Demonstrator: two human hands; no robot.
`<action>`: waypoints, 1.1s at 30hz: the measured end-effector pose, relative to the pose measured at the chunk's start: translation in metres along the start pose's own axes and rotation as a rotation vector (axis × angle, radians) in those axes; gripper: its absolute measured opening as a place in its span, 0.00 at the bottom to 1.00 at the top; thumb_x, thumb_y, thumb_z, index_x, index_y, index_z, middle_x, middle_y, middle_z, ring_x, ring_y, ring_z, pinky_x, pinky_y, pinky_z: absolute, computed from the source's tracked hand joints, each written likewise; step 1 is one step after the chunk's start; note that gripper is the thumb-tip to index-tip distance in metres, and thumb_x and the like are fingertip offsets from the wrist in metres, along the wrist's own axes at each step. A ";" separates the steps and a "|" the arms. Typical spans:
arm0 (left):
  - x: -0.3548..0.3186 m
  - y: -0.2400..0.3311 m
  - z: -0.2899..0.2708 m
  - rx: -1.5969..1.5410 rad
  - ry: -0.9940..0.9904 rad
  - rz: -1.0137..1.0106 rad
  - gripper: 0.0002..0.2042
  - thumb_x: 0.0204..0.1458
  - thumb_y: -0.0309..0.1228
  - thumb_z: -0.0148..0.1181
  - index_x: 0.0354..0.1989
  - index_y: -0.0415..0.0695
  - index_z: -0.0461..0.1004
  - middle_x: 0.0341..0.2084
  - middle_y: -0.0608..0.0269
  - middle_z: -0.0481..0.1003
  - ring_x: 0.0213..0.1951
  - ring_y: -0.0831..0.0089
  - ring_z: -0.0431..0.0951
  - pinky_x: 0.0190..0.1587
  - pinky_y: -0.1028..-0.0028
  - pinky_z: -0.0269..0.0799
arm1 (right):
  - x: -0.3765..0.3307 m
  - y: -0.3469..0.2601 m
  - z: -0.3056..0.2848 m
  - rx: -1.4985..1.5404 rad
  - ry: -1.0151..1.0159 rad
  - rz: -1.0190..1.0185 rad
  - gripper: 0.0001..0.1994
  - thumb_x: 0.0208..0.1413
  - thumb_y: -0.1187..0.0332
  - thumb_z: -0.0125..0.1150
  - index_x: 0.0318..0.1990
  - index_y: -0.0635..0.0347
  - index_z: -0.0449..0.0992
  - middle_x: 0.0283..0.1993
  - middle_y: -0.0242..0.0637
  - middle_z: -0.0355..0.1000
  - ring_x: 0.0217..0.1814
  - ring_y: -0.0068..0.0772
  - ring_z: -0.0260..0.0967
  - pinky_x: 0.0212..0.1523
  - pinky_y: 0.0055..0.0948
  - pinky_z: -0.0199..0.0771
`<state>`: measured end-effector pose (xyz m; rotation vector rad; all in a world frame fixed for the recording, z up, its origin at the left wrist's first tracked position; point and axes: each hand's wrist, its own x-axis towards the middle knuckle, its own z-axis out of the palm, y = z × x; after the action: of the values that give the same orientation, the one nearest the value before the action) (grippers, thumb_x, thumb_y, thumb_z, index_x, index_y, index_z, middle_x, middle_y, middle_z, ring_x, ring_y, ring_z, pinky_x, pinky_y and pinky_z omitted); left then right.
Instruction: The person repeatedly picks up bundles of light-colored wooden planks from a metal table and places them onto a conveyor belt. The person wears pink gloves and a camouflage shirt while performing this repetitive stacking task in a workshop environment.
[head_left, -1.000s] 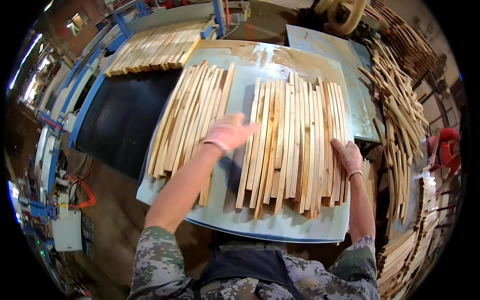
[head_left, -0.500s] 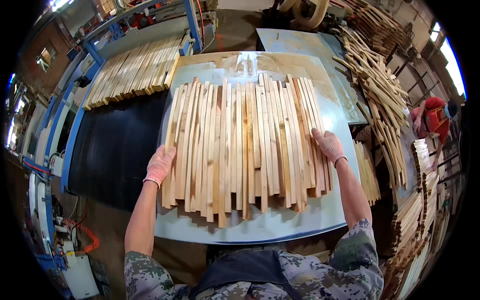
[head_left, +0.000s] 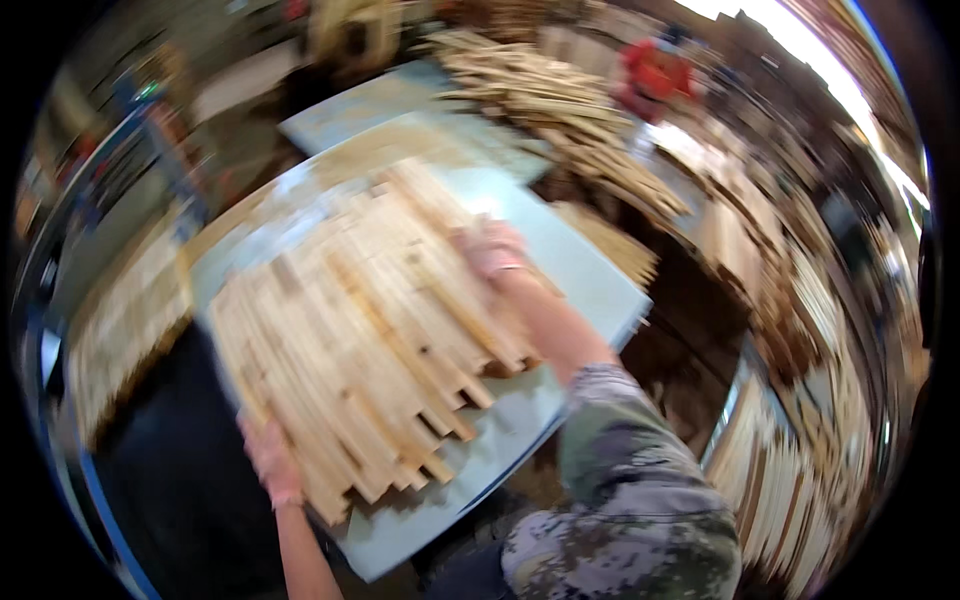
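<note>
A row of pale wooden strips lies side by side on the light blue tabletop, with uneven ends. My left hand, in a pinkish work glove, presses against the row's left edge near its close end. At the right edge, my right hand, gloved alike, lies along the outer strip farther up. Between them the hands clasp the row from both sides. Motion blur smears the fingers. The tabletop shows along the near edge and at the right.
Left of the table are a black surface and another row of strips by a blue frame. Loose sticks are heaped beyond a second table. A person in red is at the far right, near stacked wood.
My view has swung to the right, so the table appears tilted and farther left. The strips lie closer together, with the gaps narrowed, and both hands stay at the row's sides.
</note>
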<state>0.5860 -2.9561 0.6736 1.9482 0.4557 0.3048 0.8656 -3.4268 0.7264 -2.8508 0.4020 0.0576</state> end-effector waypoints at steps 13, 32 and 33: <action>0.020 -0.059 -0.021 0.940 -0.164 0.391 0.22 0.71 0.32 0.50 0.68 0.33 0.73 0.62 0.42 0.78 0.64 0.49 0.77 0.70 0.60 0.70 | -0.013 0.013 -0.019 0.223 -0.073 0.033 0.43 0.68 0.38 0.52 0.80 0.58 0.56 0.68 0.55 0.72 0.71 0.52 0.71 0.70 0.46 0.70; 0.020 -0.025 -0.011 0.218 -0.131 -0.040 0.30 0.71 0.41 0.51 0.77 0.38 0.60 0.71 0.43 0.67 0.69 0.50 0.69 0.73 0.61 0.64 | -0.017 0.011 -0.018 0.250 0.000 0.033 0.41 0.68 0.41 0.55 0.79 0.60 0.60 0.64 0.54 0.76 0.67 0.51 0.74 0.67 0.45 0.72; 0.019 -0.035 -0.011 0.071 -0.094 -0.100 0.32 0.71 0.43 0.52 0.78 0.39 0.58 0.72 0.46 0.66 0.69 0.53 0.69 0.73 0.61 0.64 | -0.017 0.009 -0.018 0.239 0.000 0.031 0.41 0.68 0.41 0.55 0.79 0.60 0.60 0.64 0.54 0.76 0.67 0.51 0.74 0.67 0.45 0.72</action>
<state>0.5921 -2.9255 0.6460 1.9920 0.5064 0.1337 0.8466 -3.4356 0.7423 -2.6093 0.4222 0.0140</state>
